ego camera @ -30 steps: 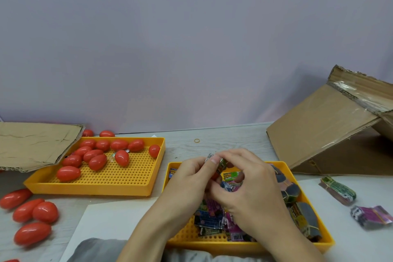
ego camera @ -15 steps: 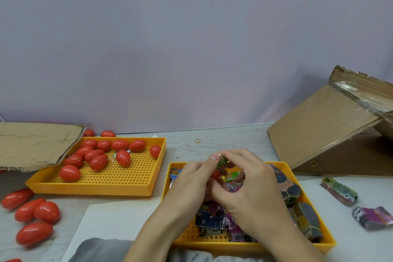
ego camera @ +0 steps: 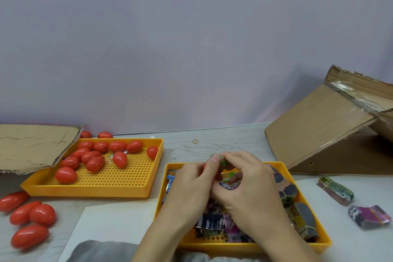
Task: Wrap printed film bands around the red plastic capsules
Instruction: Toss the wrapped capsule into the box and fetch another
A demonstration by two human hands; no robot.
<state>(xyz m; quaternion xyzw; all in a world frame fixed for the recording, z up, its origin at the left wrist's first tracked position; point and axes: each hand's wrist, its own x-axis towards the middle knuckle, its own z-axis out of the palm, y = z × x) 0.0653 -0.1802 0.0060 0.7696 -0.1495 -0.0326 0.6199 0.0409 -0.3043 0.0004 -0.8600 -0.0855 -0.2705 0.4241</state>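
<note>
Grey table (ego camera: 223, 138) | both hands (ego camera: 191, 185) pinch capsule (ego camera: 219, 166) (banded), axis unclear

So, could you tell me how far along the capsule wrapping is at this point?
No finished, banded capsule can be seen set aside anywhere. In hand: the left hand and right hand hold one capsule with a green printed band partly over it. Left: about a dozen bare red capsules in the left tray, more loose ones on the table, and many bands in the right tray.
</note>
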